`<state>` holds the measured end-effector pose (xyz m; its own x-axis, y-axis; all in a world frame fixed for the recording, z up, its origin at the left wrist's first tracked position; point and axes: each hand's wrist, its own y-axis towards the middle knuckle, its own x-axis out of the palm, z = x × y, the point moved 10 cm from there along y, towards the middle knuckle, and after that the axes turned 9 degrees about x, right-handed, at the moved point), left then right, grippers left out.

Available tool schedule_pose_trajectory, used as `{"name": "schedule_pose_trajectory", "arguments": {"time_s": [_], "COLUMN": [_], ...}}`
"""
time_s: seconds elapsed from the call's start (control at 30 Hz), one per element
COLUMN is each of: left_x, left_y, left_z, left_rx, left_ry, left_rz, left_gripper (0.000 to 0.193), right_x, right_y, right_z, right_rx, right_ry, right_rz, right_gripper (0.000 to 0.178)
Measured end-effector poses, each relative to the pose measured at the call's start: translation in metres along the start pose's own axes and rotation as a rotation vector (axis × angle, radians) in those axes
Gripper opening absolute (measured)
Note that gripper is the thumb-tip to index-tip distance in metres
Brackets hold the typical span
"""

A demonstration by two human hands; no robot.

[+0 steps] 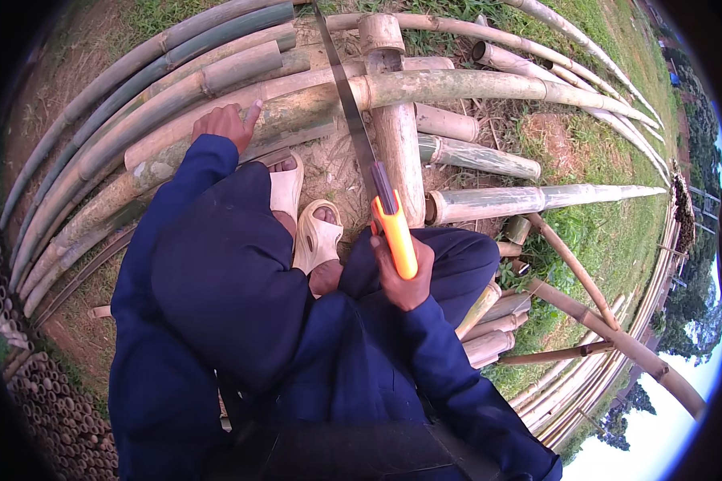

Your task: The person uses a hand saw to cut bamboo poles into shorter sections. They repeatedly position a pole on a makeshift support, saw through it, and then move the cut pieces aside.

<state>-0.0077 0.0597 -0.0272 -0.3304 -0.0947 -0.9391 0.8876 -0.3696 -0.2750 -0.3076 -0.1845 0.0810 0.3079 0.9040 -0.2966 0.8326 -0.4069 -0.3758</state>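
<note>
A handsaw (395, 228) with an orange and black handle is gripped in my right hand (407, 271), its fingers closed around the handle. Its long dark blade (346, 92) points away from me and crosses a thick bamboo pole (473, 85); whether the teeth have cut into it I cannot tell. That pole runs from the lower left to the far right, lying over a short bamboo piece (401, 152). My left hand (226, 127) presses on the pole to the left of the blade, fingers curled over it and thumb out along the top.
Several more bamboo poles (160, 88) lie side by side at the left. Cut lengths (489, 164) rest on the ground at the right, near a bamboo frame (578, 268). My sandalled feet (319, 232) are just below the pole. Stacked bamboo ends (56, 409) fill the lower left.
</note>
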Motion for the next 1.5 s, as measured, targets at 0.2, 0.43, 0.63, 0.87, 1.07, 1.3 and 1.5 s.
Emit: {"name": "schedule_pose_trajectory", "arguments": {"time_s": [0.2,0.43,0.63,0.87,1.07,1.3,1.5], "left_x": [0.005,0.001,-0.002,0.005,-0.003,0.005,0.002], "left_y": [0.005,-0.011,-0.017,-0.028,-0.005,-0.002,-0.002], "left_z": [-0.01,0.009,0.011,0.009,0.013,-0.006,0.0], "left_rx": [0.09,0.019,0.06,0.059,0.056,0.073,0.049], "left_ry": [0.01,0.016,0.014,0.022,0.017,0.008,-0.001], "left_rz": [0.169,-0.042,0.056,0.035,0.049,0.078,0.077], "left_gripper": [0.082,0.076,0.076,0.077,0.076,0.081,0.081], "right_x": [0.018,-0.031,0.024,-0.036,0.001,-0.037,0.007], "right_y": [0.048,-0.049,0.048,-0.092,-0.017,-0.095,0.044], "right_z": [-0.01,-0.006,-0.024,-0.003,0.004,0.016,-0.016], "right_rx": [-0.058,-0.113,-0.154,-0.068,-0.172,-0.112,-0.079], "right_ry": [0.064,-0.108,0.011,-0.213,-0.042,-0.155,0.06], "right_rz": [0.0,0.023,0.044,0.001,0.055,0.039,0.021], "right_gripper": [0.016,0.021,0.013,0.022,0.011,0.021,0.016]}}
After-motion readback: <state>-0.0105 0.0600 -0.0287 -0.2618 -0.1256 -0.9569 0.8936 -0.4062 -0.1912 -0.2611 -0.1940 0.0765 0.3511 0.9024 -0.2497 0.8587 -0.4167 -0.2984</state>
